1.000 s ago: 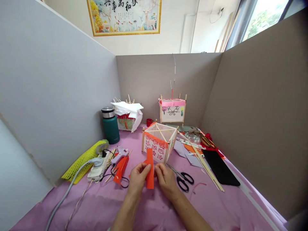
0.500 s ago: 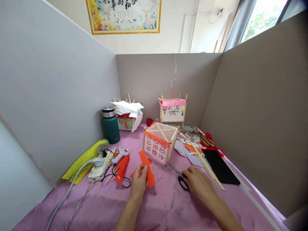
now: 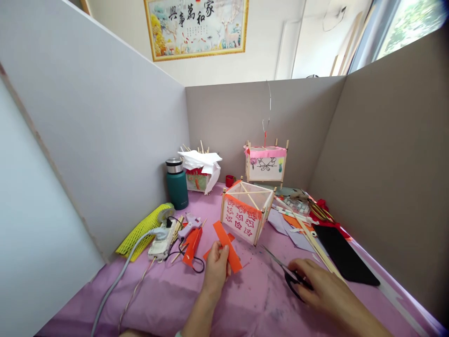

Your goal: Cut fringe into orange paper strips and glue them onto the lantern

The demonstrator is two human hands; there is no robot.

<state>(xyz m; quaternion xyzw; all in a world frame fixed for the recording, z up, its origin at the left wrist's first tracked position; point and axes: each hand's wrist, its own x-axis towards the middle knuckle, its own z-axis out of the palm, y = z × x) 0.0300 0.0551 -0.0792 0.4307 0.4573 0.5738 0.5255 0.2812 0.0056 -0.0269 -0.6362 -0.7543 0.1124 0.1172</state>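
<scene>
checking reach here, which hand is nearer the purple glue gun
Left: the left hand is just right of the glue gun; the right hand, at the scissors, is much farther right.

You have bright daylight from the window (image 3: pixel 409 35); the panel (image 3: pixel 389 154) by the desk's (image 3: pixel 157 304) right edge is dim.

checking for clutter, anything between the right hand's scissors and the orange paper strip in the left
No obstacle shows between the scissors in the right hand and the orange paper strip in the left hand, just marked purple cloth. The star-patterned lantern stands beyond the gap, not in it.
</scene>
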